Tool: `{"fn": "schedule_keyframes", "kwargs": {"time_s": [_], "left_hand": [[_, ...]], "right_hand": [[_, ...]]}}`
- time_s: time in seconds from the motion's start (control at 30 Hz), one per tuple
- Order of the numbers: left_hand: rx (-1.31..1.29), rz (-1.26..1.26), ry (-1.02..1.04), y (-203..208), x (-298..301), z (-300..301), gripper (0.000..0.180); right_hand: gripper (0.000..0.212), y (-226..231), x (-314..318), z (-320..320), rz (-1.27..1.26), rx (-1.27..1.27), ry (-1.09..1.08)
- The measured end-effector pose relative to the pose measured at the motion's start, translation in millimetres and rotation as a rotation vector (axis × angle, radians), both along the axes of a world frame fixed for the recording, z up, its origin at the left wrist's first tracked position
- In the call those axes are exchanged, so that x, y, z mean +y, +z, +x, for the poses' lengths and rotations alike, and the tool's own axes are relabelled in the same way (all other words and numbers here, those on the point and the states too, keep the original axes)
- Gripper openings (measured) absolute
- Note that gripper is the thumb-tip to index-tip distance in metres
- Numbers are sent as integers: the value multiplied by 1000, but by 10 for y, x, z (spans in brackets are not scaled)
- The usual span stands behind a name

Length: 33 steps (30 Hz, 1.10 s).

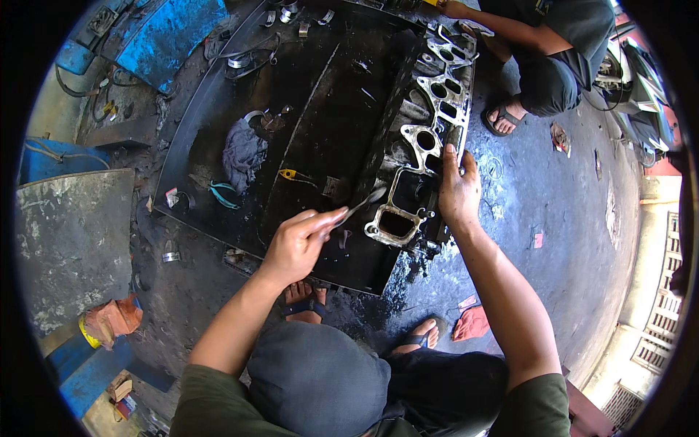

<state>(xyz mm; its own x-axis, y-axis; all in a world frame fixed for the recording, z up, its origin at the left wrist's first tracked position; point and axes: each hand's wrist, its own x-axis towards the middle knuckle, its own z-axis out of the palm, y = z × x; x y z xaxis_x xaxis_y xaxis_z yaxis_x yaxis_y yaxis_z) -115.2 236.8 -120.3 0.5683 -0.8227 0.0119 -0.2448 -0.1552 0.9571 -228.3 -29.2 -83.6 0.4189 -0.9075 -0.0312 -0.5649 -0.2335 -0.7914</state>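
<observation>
A long metal engine intake manifold (429, 138) with a row of round and square ports lies lengthwise on a black, oily tray. My right hand (460, 193) grips its right edge near the closer end, thumb and fingers closed on the rim. Just left of the manifold, my left hand (295, 247) is closed around a thin metal scraper-like tool (357, 208). The tool's widened tip points toward the manifold's near square opening; whether it touches the metal I cannot tell. The fingers of my right hand are partly hidden behind the part.
On the black tray (218, 175) lie a grey rag (245, 153), a yellow-headed tool (289, 175), a teal strip (222, 195) and several metal bearing shells. Another person (561, 58) crouches at the far right. A red cloth (472, 324) lies by my foot.
</observation>
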Motion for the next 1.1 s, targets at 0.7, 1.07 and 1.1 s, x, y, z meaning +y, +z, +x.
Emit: {"fn": "schedule_keyframes", "kwargs": {"time_s": [0.7,1.07,1.1], "left_hand": [[444,163,-73,218,-97,-5,23],[529,-48,-59,-259,60,31,18],[467,-90,-90,-285,23,50,17]], "right_hand": [[54,-215,-122,-54,127,-22,-63],[77,-108,-97,-36,139,42,-59],[77,-130,-106,-35,83,77,-71]]}}
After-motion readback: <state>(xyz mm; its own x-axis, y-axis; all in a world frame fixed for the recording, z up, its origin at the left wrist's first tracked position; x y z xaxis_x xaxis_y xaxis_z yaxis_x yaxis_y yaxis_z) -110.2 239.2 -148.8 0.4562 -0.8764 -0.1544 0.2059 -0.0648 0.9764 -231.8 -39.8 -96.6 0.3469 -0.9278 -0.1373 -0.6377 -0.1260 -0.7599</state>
